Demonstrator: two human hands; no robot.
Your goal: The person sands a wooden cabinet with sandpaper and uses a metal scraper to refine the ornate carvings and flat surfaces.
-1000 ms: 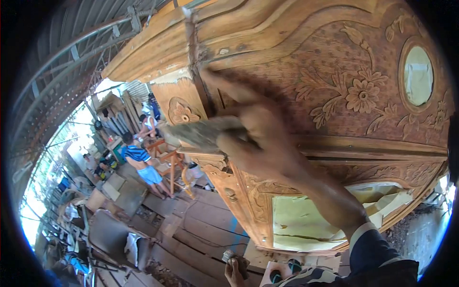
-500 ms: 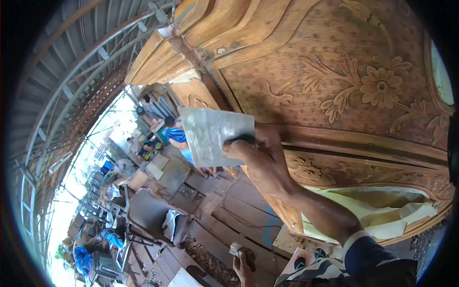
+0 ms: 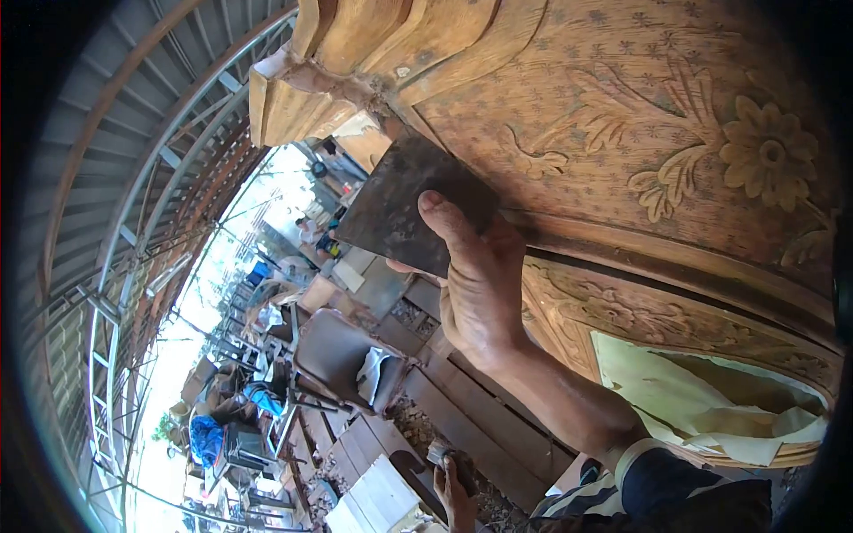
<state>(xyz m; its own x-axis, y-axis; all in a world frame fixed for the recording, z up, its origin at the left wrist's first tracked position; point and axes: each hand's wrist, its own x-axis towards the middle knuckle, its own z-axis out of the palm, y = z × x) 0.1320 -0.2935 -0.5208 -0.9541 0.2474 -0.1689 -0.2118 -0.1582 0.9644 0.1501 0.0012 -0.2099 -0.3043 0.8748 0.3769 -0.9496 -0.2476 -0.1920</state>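
A flat, stiff square plate (image 3: 395,213), dark and blotchy on the side facing me, is pinched in my right hand (image 3: 484,284). The thumb lies across its near face and the fingers pass behind. The plate's upper edge overlaps the lower corner of a large carved wooden panel (image 3: 613,107) with flowers and leaves. Lower in the view, my left hand (image 3: 456,502) is closed around a small tool (image 3: 438,451) with a pale, brush-like end. Its dark remainder is mostly covered by the fingers.
Below the carving, an opening in the wood is lined with torn pale paper (image 3: 711,391). A worn brown chair (image 3: 338,351) and stacked clutter stand on the left. Boards (image 3: 480,417) and debris cover the ground. A person (image 3: 308,233) sits in the background under a metal-framed roof.
My right hand has turned the plate over, from its pale shiny face to the dark one. The view has shifted; the left hand still grips the small tool.
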